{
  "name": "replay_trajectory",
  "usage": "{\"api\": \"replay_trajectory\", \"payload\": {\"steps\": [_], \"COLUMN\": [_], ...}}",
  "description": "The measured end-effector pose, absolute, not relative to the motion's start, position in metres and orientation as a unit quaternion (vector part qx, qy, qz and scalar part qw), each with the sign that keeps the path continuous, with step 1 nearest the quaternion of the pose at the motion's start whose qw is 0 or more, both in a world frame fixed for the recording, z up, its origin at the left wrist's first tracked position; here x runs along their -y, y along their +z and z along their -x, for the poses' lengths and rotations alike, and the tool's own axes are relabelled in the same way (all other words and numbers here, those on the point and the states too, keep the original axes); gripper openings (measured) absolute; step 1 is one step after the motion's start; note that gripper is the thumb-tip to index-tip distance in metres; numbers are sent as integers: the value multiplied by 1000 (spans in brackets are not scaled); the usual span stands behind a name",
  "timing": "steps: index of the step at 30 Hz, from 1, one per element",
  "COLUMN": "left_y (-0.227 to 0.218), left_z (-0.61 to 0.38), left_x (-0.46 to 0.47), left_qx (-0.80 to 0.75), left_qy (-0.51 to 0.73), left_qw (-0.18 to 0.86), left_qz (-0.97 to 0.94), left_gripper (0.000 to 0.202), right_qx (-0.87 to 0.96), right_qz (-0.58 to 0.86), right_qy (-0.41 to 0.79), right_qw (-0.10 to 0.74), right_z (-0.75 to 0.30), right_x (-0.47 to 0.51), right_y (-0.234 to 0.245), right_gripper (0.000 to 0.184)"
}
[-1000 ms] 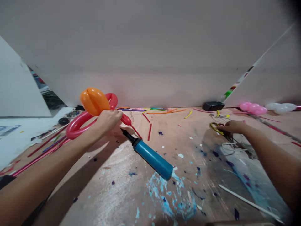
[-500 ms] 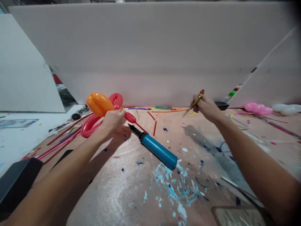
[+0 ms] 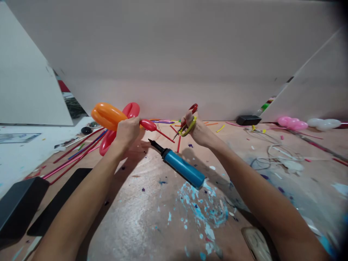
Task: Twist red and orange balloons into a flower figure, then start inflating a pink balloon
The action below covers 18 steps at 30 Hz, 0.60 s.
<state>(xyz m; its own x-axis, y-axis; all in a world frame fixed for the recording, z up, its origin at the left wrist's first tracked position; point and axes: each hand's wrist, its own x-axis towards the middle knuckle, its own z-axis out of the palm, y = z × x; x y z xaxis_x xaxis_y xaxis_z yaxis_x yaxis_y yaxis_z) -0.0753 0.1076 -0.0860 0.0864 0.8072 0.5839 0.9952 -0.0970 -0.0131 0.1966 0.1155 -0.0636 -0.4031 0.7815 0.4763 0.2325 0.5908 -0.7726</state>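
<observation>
My left hand (image 3: 128,133) is closed around a twisted balloon shape with orange loops (image 3: 107,115) and red loops (image 3: 131,110). From the right side of this hand a short inflated red bit (image 3: 148,125) sticks out, tapering into a thin uninflated tail (image 3: 165,135). Scissors (image 3: 191,126) with one red and one yellow-green handle are in my right hand (image 3: 199,129), their tips pointing down and left near the end of that tail. Below both hands lies a blue balloon pump (image 3: 185,168) with a black nozzle.
Loose uninflated balloons (image 3: 78,156) lie at the left, beside a black box (image 3: 19,206). Pink balloons (image 3: 292,123) and white balloons (image 3: 323,124) rest at the right. A tall pale panel (image 3: 174,61) closes off the back. Blue paint flecks (image 3: 201,214) mark the tabletop.
My right hand has swung left with the scissors, bringing them close to the red balloon's tail. My left hand has shifted slightly left and up with the balloon shape.
</observation>
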Motion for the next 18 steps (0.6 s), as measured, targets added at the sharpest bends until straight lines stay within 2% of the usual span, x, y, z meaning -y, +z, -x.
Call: {"api": "replay_trajectory", "payload": {"steps": [5, 11, 18], "left_y": [-85, -88, -88], "left_z": [78, 80, 77], "left_x": [-106, -110, -106], "left_qx": [651, 640, 628], "left_qy": [-207, -228, -222], "left_qw": [210, 223, 224], "left_qz": [699, 699, 712], "left_gripper": [26, 28, 27], "right_qx": [764, 712, 697], "right_qz": [339, 369, 383], "right_qy": [342, 316, 284], "right_qw": [429, 506, 536], "right_z": [-189, -186, -187], "right_x": [-112, -115, -124], "right_y": [-65, -74, -80], "right_gripper": [67, 63, 64]}}
